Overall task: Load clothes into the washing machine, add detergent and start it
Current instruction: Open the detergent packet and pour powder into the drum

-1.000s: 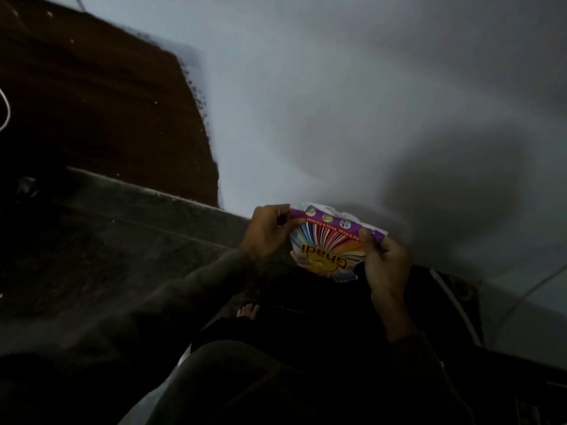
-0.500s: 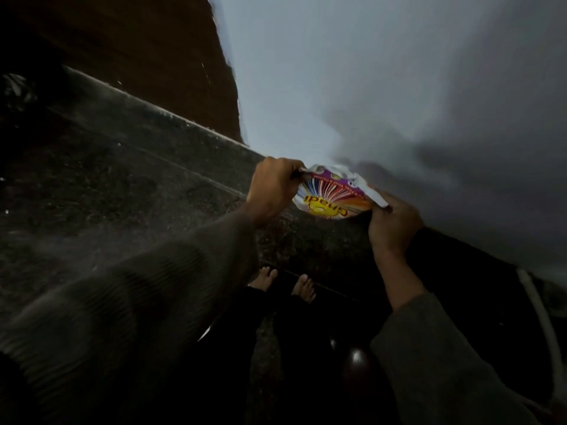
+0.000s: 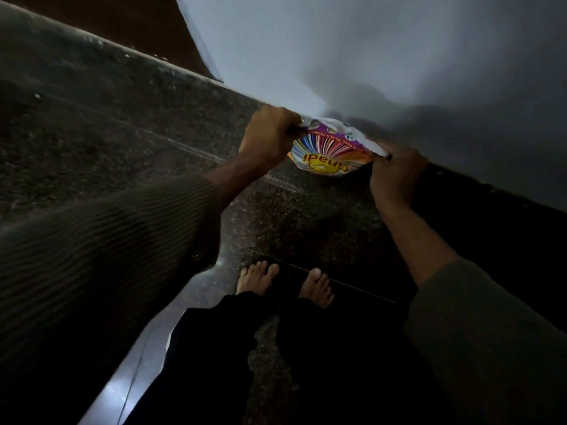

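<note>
While both arms reach forward, the detergent packet (image 3: pixel 329 151) is held up in the air between the two hands, just in front of the pale wall (image 3: pixel 337 50) & above the dark speckled floor (image 3: pixel 122 139). The left hand (image 3: pixel 270 138) grips the packet's crumpled top corner w/ fingers curled round it; the right hand (image 3: pixel 395 176) pinches the opposite white corner, fingers closed on it. The packet is stretched between them, its coloured rays & yellow-red letters seen upside down. Both arms wear ribbed grey sleeves (image 3: pixel 107 240). Lower in the view, two bare feet (image 3: pixel 257 280) stand on the floor under dark trousers (image 3: pixel 306 363).
</note>
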Demonstrator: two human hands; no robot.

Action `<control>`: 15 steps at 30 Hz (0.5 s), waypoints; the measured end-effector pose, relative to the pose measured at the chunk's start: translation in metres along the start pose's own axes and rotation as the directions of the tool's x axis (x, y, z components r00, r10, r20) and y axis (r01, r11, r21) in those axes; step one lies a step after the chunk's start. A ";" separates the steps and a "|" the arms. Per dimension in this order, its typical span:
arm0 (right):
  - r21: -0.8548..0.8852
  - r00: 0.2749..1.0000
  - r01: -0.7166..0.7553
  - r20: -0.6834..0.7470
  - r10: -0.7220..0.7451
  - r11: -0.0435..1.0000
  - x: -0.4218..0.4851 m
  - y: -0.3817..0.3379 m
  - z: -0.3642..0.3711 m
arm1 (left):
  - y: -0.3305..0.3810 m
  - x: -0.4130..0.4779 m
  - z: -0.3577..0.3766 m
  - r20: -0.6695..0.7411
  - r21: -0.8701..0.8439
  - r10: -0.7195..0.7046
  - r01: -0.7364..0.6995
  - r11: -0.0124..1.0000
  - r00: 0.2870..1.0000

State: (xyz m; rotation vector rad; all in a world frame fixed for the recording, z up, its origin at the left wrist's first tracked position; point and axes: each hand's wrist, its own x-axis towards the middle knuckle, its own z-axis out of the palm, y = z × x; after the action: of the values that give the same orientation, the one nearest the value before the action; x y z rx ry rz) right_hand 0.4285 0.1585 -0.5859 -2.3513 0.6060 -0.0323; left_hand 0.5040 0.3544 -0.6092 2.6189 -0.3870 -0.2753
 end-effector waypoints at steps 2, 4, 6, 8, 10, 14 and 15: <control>-0.003 1.000 -0.012 -0.009 0.012 1.000 0.005 0.007 0.010 | -0.010 0.007 0.013 -0.005 0.008 0.019 -0.019 1.000 1.000; 0.019 1.000 -0.001 -0.023 0.001 1.000 0.011 0.012 0.020 | -0.015 0.016 0.020 0.000 0.021 0.021 -0.021 1.000 1.000; 0.049 0.998 0.032 -0.047 -0.030 0.998 0.017 0.013 0.027 | -0.018 0.027 0.023 0.015 0.045 0.017 -0.018 0.999 1.000; 0.057 0.997 0.053 -0.066 -0.049 0.997 0.025 0.016 0.034 | -0.019 0.038 0.024 0.016 0.053 0.009 -0.010 0.999 1.000; 0.058 0.995 0.058 -0.082 -0.053 0.997 0.034 0.017 0.037 | -0.020 0.047 0.024 0.020 0.066 0.016 -0.017 0.998 1.000; 0.064 0.991 0.029 -0.134 -0.020 0.998 0.051 0.020 0.038 | -0.021 0.055 0.026 0.014 0.073 0.025 -0.026 0.997 1.000; 0.070 0.991 0.004 -0.136 0.005 0.998 0.052 0.019 0.036 | -0.020 0.053 0.025 0.008 0.055 0.005 -0.006 0.998 1.000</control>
State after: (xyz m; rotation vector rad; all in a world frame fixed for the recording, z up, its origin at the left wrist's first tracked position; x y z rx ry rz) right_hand 0.4736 0.1458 -0.6327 -2.2937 0.6605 -0.2117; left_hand 0.5518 0.3442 -0.6473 2.6713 -0.4102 -0.2765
